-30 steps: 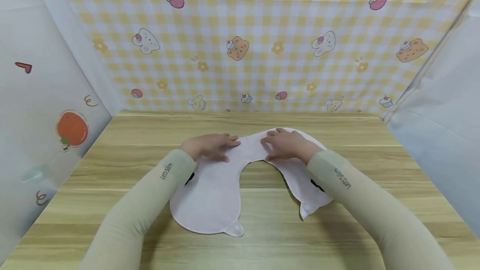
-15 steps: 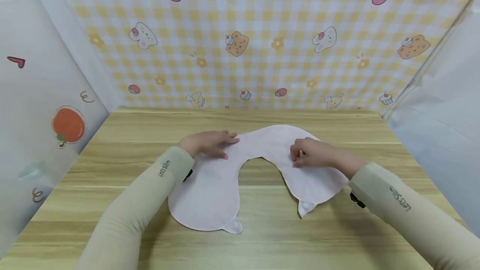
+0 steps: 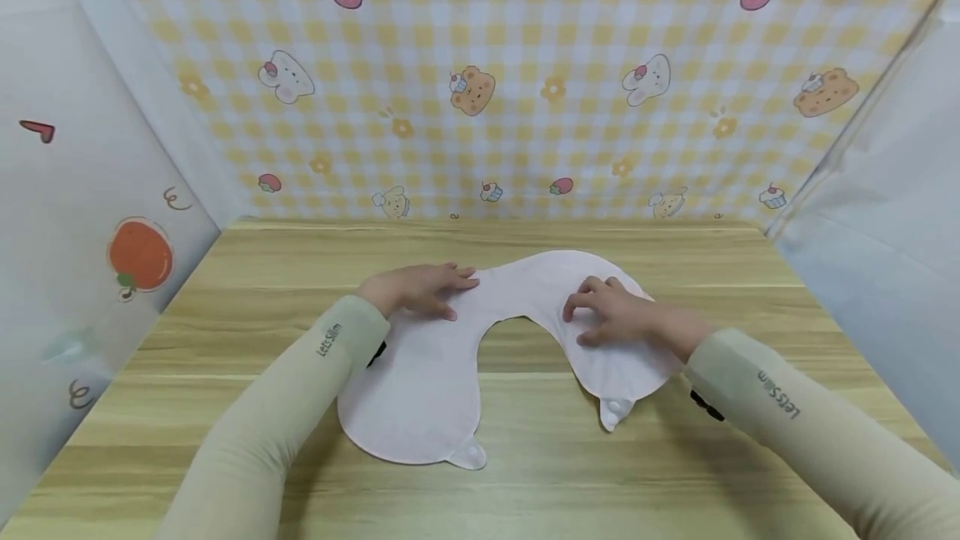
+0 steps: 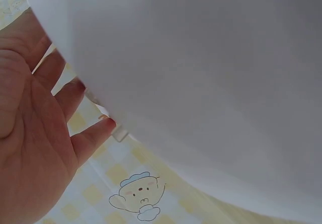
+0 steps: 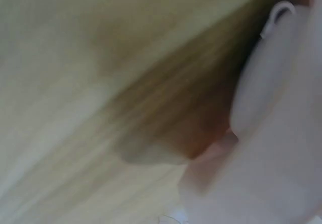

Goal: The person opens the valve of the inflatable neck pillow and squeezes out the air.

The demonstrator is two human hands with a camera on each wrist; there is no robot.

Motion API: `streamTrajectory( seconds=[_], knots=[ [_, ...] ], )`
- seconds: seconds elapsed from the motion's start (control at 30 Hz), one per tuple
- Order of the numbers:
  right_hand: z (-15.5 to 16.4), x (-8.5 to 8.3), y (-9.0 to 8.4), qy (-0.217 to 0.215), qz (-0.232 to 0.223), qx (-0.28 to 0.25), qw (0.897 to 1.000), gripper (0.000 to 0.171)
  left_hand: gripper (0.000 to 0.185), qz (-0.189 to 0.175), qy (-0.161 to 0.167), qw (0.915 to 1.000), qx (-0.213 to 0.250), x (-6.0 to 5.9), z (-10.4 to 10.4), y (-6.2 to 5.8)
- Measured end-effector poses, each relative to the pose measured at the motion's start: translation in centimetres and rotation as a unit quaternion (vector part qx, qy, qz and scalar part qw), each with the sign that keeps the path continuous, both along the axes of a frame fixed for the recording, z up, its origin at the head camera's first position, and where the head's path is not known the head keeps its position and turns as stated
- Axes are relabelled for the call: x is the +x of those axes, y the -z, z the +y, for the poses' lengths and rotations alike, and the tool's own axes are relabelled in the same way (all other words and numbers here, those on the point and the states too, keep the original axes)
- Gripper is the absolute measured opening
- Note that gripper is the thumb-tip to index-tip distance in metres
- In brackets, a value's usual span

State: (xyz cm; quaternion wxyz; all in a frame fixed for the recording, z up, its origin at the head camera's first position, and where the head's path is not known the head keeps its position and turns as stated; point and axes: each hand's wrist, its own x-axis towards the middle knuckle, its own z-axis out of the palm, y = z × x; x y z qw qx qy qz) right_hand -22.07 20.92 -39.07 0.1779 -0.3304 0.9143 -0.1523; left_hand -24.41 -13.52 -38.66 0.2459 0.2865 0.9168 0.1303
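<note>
A pale pink, U-shaped neck pillow (image 3: 416, 407) lies flat on the table, its opening toward me. Each end carries a small tab with a round snap. My left hand (image 3: 420, 288) rests on the upper left part, fingers relaxed; in the left wrist view its fingertips meet the edge of the pillow (image 4: 191, 83), which fills most of that picture. Over the right arm of the U, my right hand (image 3: 615, 315) has its fingers spread and bent on the fabric. The right wrist view is blurred; the pillow (image 5: 271, 173) covers its right side, hiding most of the hand.
The wood-grain table (image 3: 540, 473) reaches back to a yellow checked cloth (image 3: 517, 48) with cartoon prints. White sheets (image 3: 75, 65) enclose both sides.
My right hand has moved from the top of the curve to the right arm of the pillow, curling its fingers midway and then spreading them. The left hand stays in place.
</note>
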Motion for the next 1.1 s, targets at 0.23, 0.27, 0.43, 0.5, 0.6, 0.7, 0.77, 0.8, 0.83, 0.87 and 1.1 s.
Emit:
streamTrajectory(
  seconds=[0.23,0.27,0.43,0.5,0.6,0.7,0.77,0.8,0.83,0.87,1.1],
  knots=[
    [1.2,-0.2,0.3,0.014,0.026,-0.064,0.998,0.038,0.067,0.004,0.006,1.0,0.002,0.0,0.0,0.0],
    [1.5,-0.4,0.1,0.022,0.032,-0.074,0.997,0.035,0.067,0.001,0.004,1.0,0.002,0.0,-0.1,0.0],
    [2.7,-1.8,-1.6,0.037,0.034,-0.06,0.997,0.016,0.066,0.002,0.005,1.0,-0.001,-0.1,-0.1,0.0],
    [2.8,-2.6,-2.4,0.029,0.011,-0.027,0.999,0.011,0.066,0.004,0.006,1.0,-0.002,-0.1,0.0,-0.1],
    [2.6,-3.7,-3.1,0.011,-0.041,0.022,0.999,0.012,0.066,0.004,0.008,1.0,-0.001,-0.1,0.0,0.0],
    [2.0,-4.4,-3.1,0.006,-0.085,0.051,0.995,0.011,0.066,0.003,0.008,1.0,0.002,-0.2,-0.1,0.2],
    [1.5,-4.6,-2.9,0.007,-0.099,0.059,0.993,0.011,0.067,0.002,0.01,0.9999,0.003,-0.2,-0.1,0.3],
    [1.2,-4.6,-2.8,0.009,-0.101,0.061,0.993,0.01,0.067,0.001,0.011,0.9999,0.003,-0.2,0.0,0.3],
    [0.9,-4.6,-2.7,0.013,-0.101,0.063,0.993,0.011,0.067,0.001,0.011,0.9999,0.004,-0.2,0.0,0.3],
    [0.6,-4.6,-2.6,0.013,-0.094,0.067,0.993,0.011,0.067,0.001,0.012,0.9999,0.004,-0.2,0.0,0.3],
    [-1.6,-4.6,-2.2,0.006,-0.032,0.1,0.994,0.023,0.067,0.008,0.014,0.9998,0.009,-0.2,-0.2,0.2]
  ],
)
